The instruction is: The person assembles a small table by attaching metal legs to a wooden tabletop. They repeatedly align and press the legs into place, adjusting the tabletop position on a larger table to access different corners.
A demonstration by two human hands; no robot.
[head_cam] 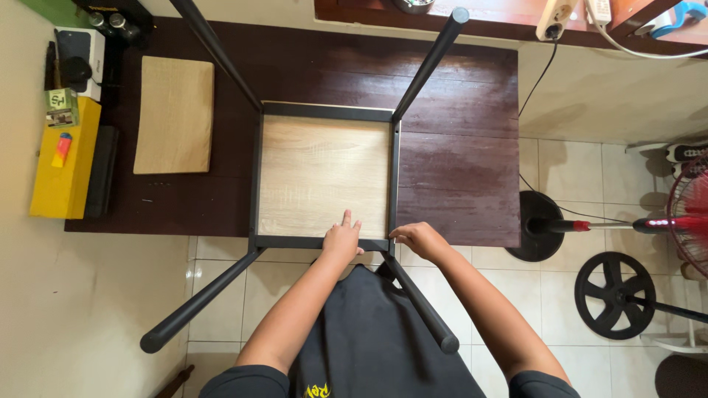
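Upturned small table (324, 177), stiff metal frame, likely light. Left hand (342, 239) flat on panel; right hand (419, 237) pinching the frame's near corner.

The right hand's (419, 239) fingertips curl over the black frame corner (391, 244) of the upturned small table, so whatever its grip pinches there, possibly a screw, stays hidden. One far table leg (214, 48) runs off the top edge. The red fan (689, 221) is cut by the right edge. Specks on the dark tabletop (155, 184) are too small to tell.
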